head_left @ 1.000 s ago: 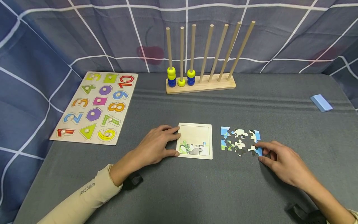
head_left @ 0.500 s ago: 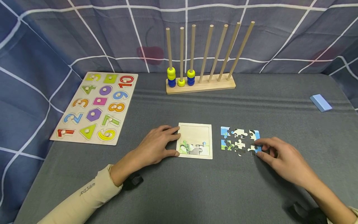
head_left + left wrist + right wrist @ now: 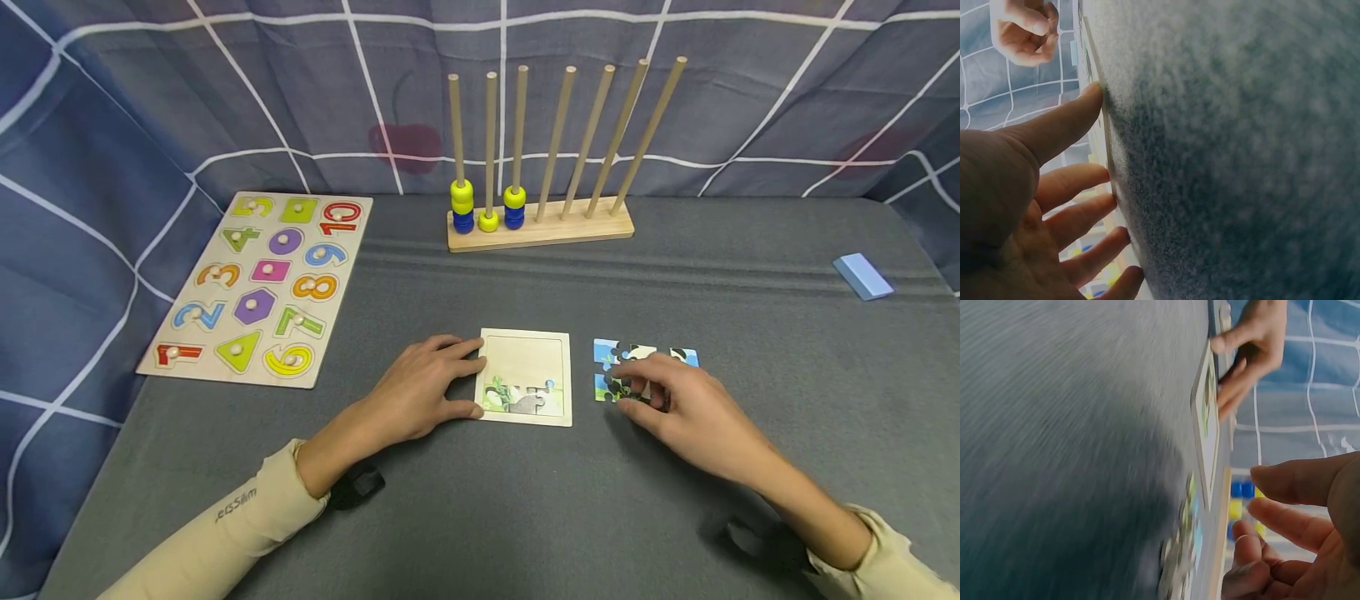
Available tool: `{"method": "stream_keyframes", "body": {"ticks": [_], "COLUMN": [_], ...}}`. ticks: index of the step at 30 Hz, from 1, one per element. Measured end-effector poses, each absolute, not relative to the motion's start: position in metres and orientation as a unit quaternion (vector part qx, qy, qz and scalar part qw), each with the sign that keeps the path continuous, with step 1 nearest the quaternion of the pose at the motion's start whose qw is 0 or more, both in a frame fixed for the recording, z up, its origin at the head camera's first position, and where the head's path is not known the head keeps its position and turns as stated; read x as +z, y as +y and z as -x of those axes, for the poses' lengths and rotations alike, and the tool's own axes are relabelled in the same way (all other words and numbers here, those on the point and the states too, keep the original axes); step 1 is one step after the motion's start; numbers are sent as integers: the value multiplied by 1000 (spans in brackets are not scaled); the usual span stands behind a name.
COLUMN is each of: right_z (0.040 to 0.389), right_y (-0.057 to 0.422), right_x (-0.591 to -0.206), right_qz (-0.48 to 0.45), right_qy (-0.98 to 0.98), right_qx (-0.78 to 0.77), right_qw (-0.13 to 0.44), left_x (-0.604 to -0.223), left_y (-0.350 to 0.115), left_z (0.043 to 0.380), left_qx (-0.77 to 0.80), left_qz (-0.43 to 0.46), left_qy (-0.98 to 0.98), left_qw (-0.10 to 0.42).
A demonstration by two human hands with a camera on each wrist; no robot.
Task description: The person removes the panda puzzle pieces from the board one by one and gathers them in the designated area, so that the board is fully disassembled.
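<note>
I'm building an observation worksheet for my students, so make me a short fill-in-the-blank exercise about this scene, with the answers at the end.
In the head view, the left hand touches the wooden tray at its ____ edge.
The right hand hides some of the loose puzzle pieces, which lie to the ____ of that tray.
The wooden stand at the back has ____ rods.
On the number board, the hexagon is ____.

Missing words: left; right; seven; purple.
</note>
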State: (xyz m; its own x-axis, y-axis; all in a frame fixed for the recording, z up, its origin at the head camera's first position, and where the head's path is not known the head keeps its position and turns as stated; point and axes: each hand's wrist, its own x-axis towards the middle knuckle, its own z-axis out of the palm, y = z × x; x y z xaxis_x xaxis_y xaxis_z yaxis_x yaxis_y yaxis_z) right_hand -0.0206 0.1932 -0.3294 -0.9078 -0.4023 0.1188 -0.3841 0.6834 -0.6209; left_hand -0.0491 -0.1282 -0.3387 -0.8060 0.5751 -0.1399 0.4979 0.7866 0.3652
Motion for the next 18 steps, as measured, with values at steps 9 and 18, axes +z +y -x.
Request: {"method": "stream_keyframes", "body": {"ticks": [9,18], "right_z": [35,51], "right_y": [149,111], "right_x": [-330,-335], "right_qz": [258,282], "right_qy": [886,853], "right_qx": [-381,-419], "right_qw": [63,131], "left_x": [-339,-338], "left_y": [-128,-127], "left_z": [49,50], "left_qx": [153,158], "left_qz": [-278,-278], "left_qy": [939,938], "left_qw": [131,134]}}
